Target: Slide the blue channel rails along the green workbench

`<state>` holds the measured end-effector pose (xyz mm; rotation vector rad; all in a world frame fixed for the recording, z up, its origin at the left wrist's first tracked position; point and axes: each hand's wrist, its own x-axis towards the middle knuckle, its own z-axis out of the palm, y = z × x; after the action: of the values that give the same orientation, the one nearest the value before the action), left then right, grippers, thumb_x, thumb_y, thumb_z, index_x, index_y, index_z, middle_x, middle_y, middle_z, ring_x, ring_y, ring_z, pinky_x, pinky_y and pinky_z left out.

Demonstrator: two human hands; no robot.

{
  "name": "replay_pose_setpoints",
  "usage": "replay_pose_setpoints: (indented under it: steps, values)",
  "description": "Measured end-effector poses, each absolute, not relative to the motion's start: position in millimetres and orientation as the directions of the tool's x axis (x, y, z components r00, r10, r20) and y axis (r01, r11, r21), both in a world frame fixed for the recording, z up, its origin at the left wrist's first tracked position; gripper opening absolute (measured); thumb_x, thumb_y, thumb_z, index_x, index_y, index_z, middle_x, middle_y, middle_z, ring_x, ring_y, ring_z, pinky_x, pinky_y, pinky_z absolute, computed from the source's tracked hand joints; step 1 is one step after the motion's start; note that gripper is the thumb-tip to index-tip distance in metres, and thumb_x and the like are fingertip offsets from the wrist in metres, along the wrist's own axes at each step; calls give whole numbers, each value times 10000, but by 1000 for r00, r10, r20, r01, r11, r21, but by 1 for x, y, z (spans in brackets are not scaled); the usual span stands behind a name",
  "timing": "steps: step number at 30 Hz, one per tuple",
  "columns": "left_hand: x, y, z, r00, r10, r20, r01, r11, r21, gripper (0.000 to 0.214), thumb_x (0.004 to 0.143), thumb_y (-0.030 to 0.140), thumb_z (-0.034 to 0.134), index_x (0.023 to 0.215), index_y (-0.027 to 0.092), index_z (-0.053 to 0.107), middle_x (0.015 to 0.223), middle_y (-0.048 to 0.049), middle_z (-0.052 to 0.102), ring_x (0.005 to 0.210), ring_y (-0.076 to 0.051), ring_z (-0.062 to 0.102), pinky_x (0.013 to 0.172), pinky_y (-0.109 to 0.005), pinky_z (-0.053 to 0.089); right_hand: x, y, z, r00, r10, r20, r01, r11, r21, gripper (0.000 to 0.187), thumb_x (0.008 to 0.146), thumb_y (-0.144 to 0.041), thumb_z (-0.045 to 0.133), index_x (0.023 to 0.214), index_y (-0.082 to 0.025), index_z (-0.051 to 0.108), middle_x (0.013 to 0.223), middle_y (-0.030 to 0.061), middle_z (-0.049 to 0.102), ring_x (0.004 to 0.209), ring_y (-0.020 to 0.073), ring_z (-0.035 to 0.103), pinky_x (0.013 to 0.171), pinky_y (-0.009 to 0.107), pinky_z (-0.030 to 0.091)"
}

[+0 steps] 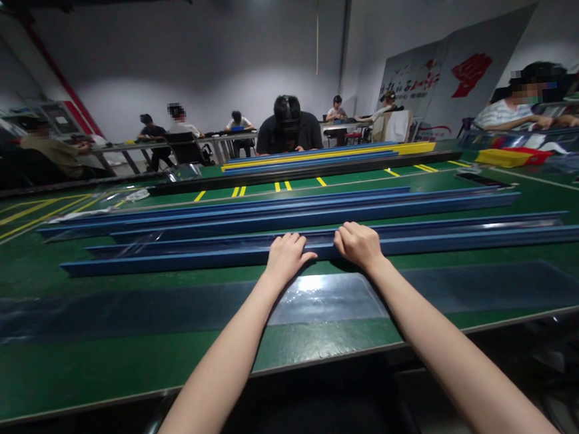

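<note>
My left hand (288, 252) is closed over the near wall of a long blue channel (173, 261), with its thumb lying along the front. A short way to the right, my right hand (360, 243) curls its fingers over the same wall. Clear plastic film (141, 243) shows inside this channel, glossy at both ends; my fingertips inside are hidden. Between me and the channel, a wide strip of clear plastic sheet (321, 301) lies flat under my forearms.
More blue channels (314, 216) lie parallel beyond on the green table (42, 383). Farther back are a black strip (316, 171) and yellow strips (404, 149). A phone (484, 180) and yellow tray (503, 157) sit right. A person (287, 127) sits opposite; others work around.
</note>
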<state>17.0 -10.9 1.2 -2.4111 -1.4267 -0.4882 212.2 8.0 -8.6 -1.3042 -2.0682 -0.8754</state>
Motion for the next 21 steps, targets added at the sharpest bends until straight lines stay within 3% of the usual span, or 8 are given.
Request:
replay_pose_setpoints:
  steps: [4, 8, 15, 21]
  values:
    - [17, -11, 1, 451, 785, 424, 884, -458, -92, 339, 788, 493, 530, 866, 165, 567, 933, -49, 627, 890, -196, 540, 718, -296, 349, 200, 10, -11, -388, 609, 692, 915, 343, 211, 385, 856, -279, 321, 614, -153, 592, 612, 52, 589, 557, 112, 448, 532, 269, 205]
    - [17, -11, 1, 452, 782, 430, 884, -458, -95, 342, 787, 498, 528, 866, 167, 565, 928, -46, 627, 884, -194, 539, 716, -296, 347, 198, 14, -11, -274, 674, 687, 957, 263, 123, 378, 831, -277, 336, 590, -145, 595, 613, 72, 610, 546, 120, 468, 497, 269, 171]
    - [15, -11, 3, 464, 769, 440, 876, -470, -104, 348, 767, 506, 549, 870, 174, 562, 924, -41, 620, 875, -192, 529, 711, -295, 341, 199, 15, -8, -184, 744, 642, 981, 180, 73, 404, 815, -267, 324, 604, -125, 638, 633, 104, 637, 558, 140, 514, 479, 268, 151]
    - [15, -11, 3, 471, 752, 461, 869, -486, -95, 348, 759, 500, 565, 881, 174, 565, 947, -36, 615, 894, -188, 521, 739, -292, 337, 219, 14, -6, -15, 782, 623, 1000, 17, 2, 391, 782, -269, 349, 590, -123, 657, 643, 102, 645, 535, 136, 519, 478, 260, 148]
